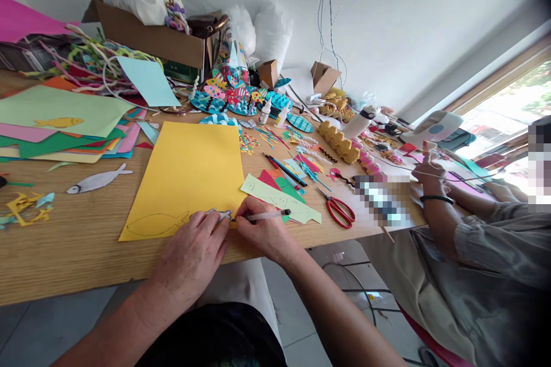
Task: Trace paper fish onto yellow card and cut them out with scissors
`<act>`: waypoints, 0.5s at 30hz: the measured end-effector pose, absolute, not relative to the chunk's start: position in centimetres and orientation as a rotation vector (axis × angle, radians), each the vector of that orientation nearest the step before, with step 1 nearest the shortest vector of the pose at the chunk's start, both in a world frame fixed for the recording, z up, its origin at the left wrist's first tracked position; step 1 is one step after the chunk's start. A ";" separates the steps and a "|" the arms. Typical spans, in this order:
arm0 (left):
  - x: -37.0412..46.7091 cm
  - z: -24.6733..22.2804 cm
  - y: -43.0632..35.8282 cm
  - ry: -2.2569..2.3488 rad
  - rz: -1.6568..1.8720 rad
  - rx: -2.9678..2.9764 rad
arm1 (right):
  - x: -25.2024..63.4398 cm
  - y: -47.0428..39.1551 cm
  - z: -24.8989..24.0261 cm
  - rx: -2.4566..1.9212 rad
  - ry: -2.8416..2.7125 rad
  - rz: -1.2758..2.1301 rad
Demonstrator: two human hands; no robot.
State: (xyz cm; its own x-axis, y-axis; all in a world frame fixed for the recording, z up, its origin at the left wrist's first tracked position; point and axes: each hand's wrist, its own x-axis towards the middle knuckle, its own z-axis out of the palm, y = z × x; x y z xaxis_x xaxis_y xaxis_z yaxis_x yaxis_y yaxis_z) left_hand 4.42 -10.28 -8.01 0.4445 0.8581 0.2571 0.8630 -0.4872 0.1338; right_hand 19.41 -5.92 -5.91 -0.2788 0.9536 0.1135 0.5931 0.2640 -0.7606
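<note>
A yellow paper sheet (193,172) lies at the table's front, with a fish outline (152,223) drawn in its lower left corner. My left hand (196,246) rests over the sheet's lower edge, its fingers bent and close together, holding down a small white paper cutout (222,214). Much of that cutout is hidden under the fingers. Right beside it, my right hand (264,232) is closed around a pale-barrelled pen (269,214), its tip side at the cutout's right end. A light green paper strip (282,200) with drawn fish lies just beyond this hand.
Red-handled scissors (340,212) lie to the right. At left are a white paper fish (100,179), yellow scraps (28,208) and stacked coloured paper (64,120). Glue bottles (266,112) stand farther back. Another person's hand (430,172) is over the table at right.
</note>
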 end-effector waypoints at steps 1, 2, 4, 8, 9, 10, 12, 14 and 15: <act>4.4 -8.0 -10.3 -1.578 -0.456 -2.653 | 19.4 -5.9 -5.9 -1.393 -1.965 0.819; 4.3 -8.1 -10.3 -1.575 -0.461 -2.649 | 19.3 -5.9 -6.0 -1.394 -1.961 0.822; 4.2 -8.3 -10.3 -1.567 -0.493 -2.640 | 19.2 -5.9 -6.0 -1.393 -1.954 0.826; 3.9 -8.7 -10.2 -1.508 -0.620 -2.621 | 19.1 -6.0 -6.2 -1.375 -1.959 0.802; 3.8 -8.8 -10.1 -1.490 -0.643 -2.622 | 19.1 -6.0 -6.2 -1.372 -1.962 0.796; 3.7 -8.9 -10.1 -1.478 -0.659 -2.623 | 19.1 -5.9 -6.2 -1.368 -1.964 0.792; 3.6 -9.0 -10.0 -1.468 -0.683 -2.624 | 19.1 -5.9 -6.2 -1.356 -1.970 0.792; 3.4 -9.1 -9.9 -1.460 -0.710 -2.627 | 19.1 -5.8 -6.1 -1.341 -1.980 0.799; 3.3 -9.1 -9.9 -1.453 -0.724 -2.630 | 19.0 -5.7 -6.0 -1.337 -1.984 0.804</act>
State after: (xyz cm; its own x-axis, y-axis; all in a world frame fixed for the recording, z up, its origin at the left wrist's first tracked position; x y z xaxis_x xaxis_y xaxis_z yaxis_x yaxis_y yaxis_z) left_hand 3.34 -9.90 -9.14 0.4488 0.7875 0.4224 0.8113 -0.5572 0.1768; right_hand 19.01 -5.75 -6.03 -0.3060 0.9402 0.1494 0.5713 0.3069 -0.7612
